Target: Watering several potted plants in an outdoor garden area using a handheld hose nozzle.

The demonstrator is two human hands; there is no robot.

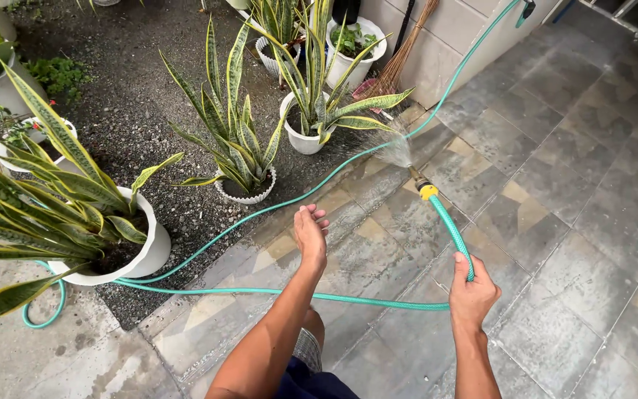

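Outdoors, green hose point(452, 233) in right hand point(472, 294)

The hose point(452, 229) is running from the right hand point(472, 294) toward far potted plants point(306, 133); the left hand point(310, 233) is hovering left of it.

Soft, even daylight, barely any shadows; dull sheen on wet tiles point(555, 185); sharp throughout, slight wide-angle stretch at edges.

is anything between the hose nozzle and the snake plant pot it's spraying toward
Nothing visible blocks it. The right hand holds the green hose, and spray from its yellow nozzle fans out over wet tiles toward the white pot. The left hand is open and off to the side.
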